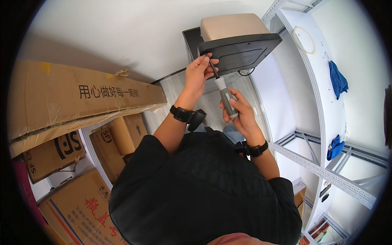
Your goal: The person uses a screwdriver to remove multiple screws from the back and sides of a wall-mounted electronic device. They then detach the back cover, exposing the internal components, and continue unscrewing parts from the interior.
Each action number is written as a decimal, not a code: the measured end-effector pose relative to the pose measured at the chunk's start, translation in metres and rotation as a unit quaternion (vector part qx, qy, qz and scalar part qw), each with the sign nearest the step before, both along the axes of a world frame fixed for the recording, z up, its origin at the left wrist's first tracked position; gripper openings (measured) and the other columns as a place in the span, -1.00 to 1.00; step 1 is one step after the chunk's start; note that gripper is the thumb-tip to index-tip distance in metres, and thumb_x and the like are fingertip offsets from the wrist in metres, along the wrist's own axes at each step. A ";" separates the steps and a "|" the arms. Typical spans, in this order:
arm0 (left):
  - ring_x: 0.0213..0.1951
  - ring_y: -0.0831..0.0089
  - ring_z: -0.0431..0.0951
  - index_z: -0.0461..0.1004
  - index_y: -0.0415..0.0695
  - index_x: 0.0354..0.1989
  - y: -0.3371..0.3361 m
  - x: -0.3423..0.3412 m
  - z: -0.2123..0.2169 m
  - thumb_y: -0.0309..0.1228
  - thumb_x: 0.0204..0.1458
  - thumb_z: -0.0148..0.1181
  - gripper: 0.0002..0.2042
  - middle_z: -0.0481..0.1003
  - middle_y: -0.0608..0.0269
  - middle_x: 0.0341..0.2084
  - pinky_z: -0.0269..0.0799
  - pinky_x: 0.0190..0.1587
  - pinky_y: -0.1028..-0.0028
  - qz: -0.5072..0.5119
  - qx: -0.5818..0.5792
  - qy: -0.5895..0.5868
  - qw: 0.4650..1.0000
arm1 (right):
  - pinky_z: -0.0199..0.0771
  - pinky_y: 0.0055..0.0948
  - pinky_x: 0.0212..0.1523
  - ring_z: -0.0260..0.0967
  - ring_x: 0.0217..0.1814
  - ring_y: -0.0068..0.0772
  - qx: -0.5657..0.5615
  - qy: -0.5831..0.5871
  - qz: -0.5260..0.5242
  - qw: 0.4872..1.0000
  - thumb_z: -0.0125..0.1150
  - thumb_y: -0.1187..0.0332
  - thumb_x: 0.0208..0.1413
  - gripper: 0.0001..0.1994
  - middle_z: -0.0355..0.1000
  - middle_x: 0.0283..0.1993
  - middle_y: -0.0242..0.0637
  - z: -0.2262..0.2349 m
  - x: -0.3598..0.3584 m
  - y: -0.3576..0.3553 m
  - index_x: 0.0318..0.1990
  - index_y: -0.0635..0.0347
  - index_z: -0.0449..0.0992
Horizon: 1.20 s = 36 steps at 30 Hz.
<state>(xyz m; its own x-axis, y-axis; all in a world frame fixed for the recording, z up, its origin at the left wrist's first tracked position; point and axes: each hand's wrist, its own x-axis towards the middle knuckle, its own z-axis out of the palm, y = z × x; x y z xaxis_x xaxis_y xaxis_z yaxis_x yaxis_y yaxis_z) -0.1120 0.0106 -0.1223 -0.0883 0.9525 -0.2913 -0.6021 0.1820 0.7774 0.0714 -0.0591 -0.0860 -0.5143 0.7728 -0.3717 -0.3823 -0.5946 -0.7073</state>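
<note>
One screwdriver [221, 84] slants up to the left corner of the black panel [241, 54], its grey handle [227, 100] wrapped snugly by the right hand [241, 110], its dark shaft [213, 68] pinched narrowly by the left hand [198, 72]

Shows at left a long, tan cardboard box [83, 104] near a plain white wall [110, 36], with smaller brown cardboard cartons [128, 132] lower in view and a large, red-printed brown carton [75, 206] nearest the lower edge. Takes in at right white panels [302, 94], a grey perforated metal beam [326, 175] and two crumpled bright-blue cloths [338, 79] set well apart.
</note>
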 end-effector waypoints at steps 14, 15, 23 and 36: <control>-0.49 0.59 0.51 0.36 -0.18 0.01 0.004 -0.004 -0.007 -0.40 0.15 0.10 -0.73 0.51 0.30 -0.47 0.44 -0.45 0.63 -0.009 -0.006 0.033 0.999 | 0.33 -0.59 -0.58 0.40 -0.36 -0.46 0.121 -0.168 -0.014 0.978 0.16 0.49 0.04 -0.43 0.28 -0.11 -0.21 -0.004 -0.020 -0.002 0.22 0.12 0.11; -0.48 0.58 0.52 0.35 -0.19 0.01 0.004 -0.003 -0.007 -0.41 0.15 0.09 -0.73 0.51 0.29 -0.45 0.44 -0.44 0.63 -0.003 -0.008 0.028 1.000 | 0.34 -0.58 -0.58 0.41 -0.36 -0.43 0.102 -0.140 -0.017 0.985 0.14 0.47 0.06 -0.44 0.30 -0.10 -0.19 -0.005 -0.019 -0.001 0.22 0.11 0.10; -0.44 0.52 0.55 0.35 -0.21 0.01 0.004 -0.003 0.004 -0.45 0.17 0.02 -0.75 0.54 0.21 -0.39 0.47 -0.41 0.58 0.013 -0.009 0.005 1.000 | 0.36 -0.53 -0.58 0.45 -0.32 -0.31 -0.036 0.013 0.022 0.999 0.01 0.30 0.17 -0.51 0.39 -0.06 -0.10 0.000 -0.009 0.009 0.23 0.18 0.10; -0.46 0.54 0.54 0.36 -0.20 -0.03 0.005 -0.007 -0.001 -0.43 0.10 0.15 -0.73 0.53 0.26 -0.45 0.48 -0.41 0.59 -0.002 -0.017 0.034 0.999 | 0.31 -0.58 -0.63 0.42 -0.34 -0.43 -0.028 -0.018 0.061 0.998 0.14 0.31 0.10 -0.45 0.37 -0.14 -0.23 -0.005 -0.014 0.012 0.22 0.19 0.11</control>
<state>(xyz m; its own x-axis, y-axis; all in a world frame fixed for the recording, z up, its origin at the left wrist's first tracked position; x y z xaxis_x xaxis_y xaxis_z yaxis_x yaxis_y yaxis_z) -0.1190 0.0157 -0.1230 -0.1057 0.9425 -0.3171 -0.5480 0.2108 0.8095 0.0573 -0.0466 -0.0912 -0.5887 0.6830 -0.4325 -0.2803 -0.6742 -0.6832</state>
